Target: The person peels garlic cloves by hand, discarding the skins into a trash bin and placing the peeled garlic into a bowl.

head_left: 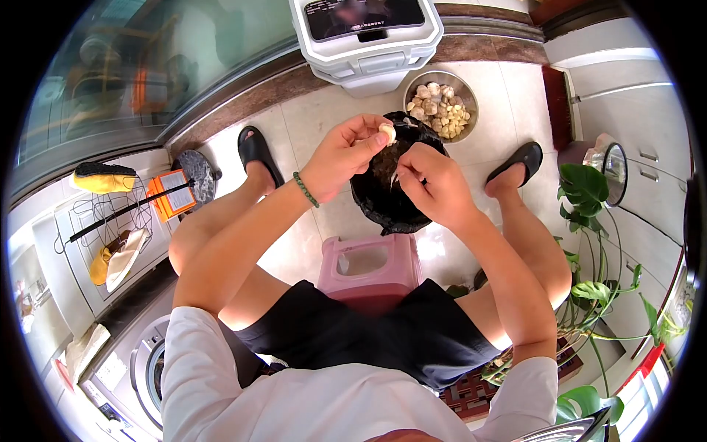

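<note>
Between the thumb and fingers of my left hand (343,152) is a pale garlic clove (387,133). My right hand (436,183) is closed in a pinch close beside it, with a thin whitish strip of peel (395,177) at its fingertips. Both hands are above a bin lined with a black bag (375,210), which has brownish scraps inside. Just beyond the bin, a metal bowl (470,94) holds whole garlic bulbs (433,91) and loose cloves (454,118).
A pink plastic stool (333,271) stands between my legs. Ahead is a light grey lidded box (353,62) with a phone (364,16) on top. A leafy plant (585,188) and white cabinets (626,103) line the right. A wire rack (110,214) hangs left.
</note>
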Demonstrator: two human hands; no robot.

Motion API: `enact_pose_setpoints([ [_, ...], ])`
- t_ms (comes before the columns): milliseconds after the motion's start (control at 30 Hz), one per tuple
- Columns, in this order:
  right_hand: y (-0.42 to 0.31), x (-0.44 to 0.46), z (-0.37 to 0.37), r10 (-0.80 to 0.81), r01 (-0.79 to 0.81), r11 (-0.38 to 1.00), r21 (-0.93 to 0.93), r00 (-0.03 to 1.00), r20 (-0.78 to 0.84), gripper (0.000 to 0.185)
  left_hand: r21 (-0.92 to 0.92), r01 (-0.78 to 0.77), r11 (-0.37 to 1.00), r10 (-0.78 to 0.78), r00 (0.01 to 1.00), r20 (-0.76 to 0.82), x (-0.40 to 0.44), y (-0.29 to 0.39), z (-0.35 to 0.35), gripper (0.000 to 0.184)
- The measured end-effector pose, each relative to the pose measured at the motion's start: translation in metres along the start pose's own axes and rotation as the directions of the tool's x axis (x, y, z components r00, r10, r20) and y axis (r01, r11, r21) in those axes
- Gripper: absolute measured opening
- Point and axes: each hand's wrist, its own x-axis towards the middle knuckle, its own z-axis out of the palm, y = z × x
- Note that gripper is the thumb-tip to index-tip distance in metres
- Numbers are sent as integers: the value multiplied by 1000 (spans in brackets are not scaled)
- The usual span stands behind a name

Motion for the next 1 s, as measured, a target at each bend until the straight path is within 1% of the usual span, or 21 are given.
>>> enact_pose_setpoints([
  [133, 3, 1, 1, 20, -20, 1000, 0, 1000, -13, 8, 41, -15, 999, 16, 1000, -13, 0, -1, 0, 25],
  [200, 0, 4, 3, 56, -46, 996, 79, 990, -130, 8, 105, -13, 994, 12, 1000, 17, -1, 0, 1, 26],
  [333, 4, 5, 0, 17, -14, 1000, 23, 993, -119, 11, 103, 6, 995, -8, 1000, 22, -1, 0, 1, 26],
  [400, 1, 7, 1, 8, 0, 998, 62, 990, -139, 13, 26, 35, 999, -35, 999, -6, -1, 0, 3, 27],
  [433, 0, 8, 2, 10, -1, 998, 63, 990, -139, 13, 26, 37, 999, -37, 999, -6, -2, 1, 4, 27],
  [500, -2, 9, 3, -11, 13, 1000, 13, 985, -172, 15, -71, 69, 995, -65, 996, 57, -3, 4, 6, 27],
  [533, -2, 9, 3, -10, 12, 1000, 14, 985, -171, 15, -71, 70, 995, -66, 996, 57, -3, 3, 6, 27],
  [600, -2, 9, 2, -6, 3, 1000, -17, 979, -202, 16, 20, 75, 997, -76, 997, 19, -3, 1, 6, 24],
  [700, -2, 9, 1, 24, -22, 1000, 15, 978, -207, 13, 46, 61, 997, -63, 998, 24, -1, -4, 1, 23],
  [900, -2, 9, 3, 27, -7, 996, 87, 973, -229, 9, 118, 59, 991, -59, 998, -8, -1, -3, 2, 19],
  [1000, 1, 8, 3, 59, -27, 989, 143, 973, -225, 8, 109, 42, 993, -41, 999, -19, 0, -1, 3, 18],
])
